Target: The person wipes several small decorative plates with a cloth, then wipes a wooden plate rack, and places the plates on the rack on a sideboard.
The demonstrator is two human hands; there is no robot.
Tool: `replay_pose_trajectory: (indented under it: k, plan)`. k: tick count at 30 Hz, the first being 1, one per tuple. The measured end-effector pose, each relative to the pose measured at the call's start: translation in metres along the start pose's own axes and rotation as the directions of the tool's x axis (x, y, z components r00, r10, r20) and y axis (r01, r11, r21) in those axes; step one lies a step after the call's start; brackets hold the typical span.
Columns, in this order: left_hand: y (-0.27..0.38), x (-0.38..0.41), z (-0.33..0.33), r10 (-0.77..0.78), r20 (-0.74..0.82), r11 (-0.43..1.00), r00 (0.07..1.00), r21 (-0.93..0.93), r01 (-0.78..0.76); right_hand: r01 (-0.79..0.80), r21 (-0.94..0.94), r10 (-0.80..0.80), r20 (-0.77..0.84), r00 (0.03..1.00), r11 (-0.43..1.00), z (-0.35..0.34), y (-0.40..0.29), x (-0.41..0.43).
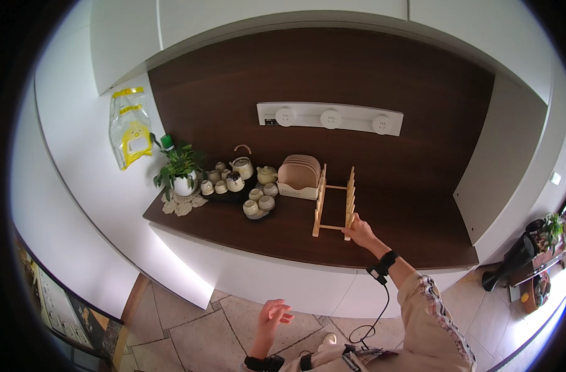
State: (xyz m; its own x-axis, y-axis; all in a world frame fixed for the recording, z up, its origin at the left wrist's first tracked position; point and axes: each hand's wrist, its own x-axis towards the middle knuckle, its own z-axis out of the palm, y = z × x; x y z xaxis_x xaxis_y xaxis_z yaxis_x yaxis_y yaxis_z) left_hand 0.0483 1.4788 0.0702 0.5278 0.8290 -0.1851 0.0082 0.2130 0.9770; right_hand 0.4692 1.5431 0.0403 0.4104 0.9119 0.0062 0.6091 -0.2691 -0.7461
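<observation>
My right hand (361, 231) grips the front right end of a light wooden slotted rack (333, 228), which stands on the dark brown wooden counter (394, 246). My left hand (274, 313) hangs in front of the counter, fingers apart and slightly curled, holding nothing. Just left of the rack, several pinkish plates (298, 176) stand upright in a cream holder (297, 191) that bears writing. Further left are a teapot with a raised handle (242, 167), a smaller teapot (266, 175) and several small ceramic cups (251, 207), some on a dark tray (229, 195).
At the counter's left end a potted plant (184, 182) stands on a crocheted doily (180, 205). A plastic bag (133, 130) hangs on the white side panel. A white socket strip (330, 119) is fixed to the back panel. A cable (386, 302) runs down from my right wristband.
</observation>
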Motion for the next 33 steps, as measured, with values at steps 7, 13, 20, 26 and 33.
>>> replay_pose_trajectory:
  k: [7,13,20,26,33]
  plan:
    - [0.028,0.115,0.050,0.381,0.152,0.745,0.912,0.534,-0.400,-0.018,-0.225,0.016,-0.014,1.000,0.974,-0.025,-0.001,0.007]
    - [0.032,0.228,0.091,0.554,0.406,0.168,0.727,0.801,-0.575,-0.001,-0.244,0.019,0.073,0.997,0.970,-0.040,0.006,0.020]
    - [0.018,0.282,0.098,0.399,0.527,0.021,0.750,0.813,-0.583,-0.037,-0.325,0.033,-0.017,0.999,0.945,-0.033,0.008,0.024]
    - [0.023,0.317,0.098,0.448,0.622,-0.064,0.642,0.739,-0.671,-0.033,-0.310,-0.025,-0.181,0.983,0.950,-0.025,0.030,0.042]
    - [0.007,0.348,0.126,0.533,0.661,0.062,0.527,0.591,-0.804,-0.083,0.236,0.222,-0.655,0.722,0.968,-0.040,0.044,-0.051]
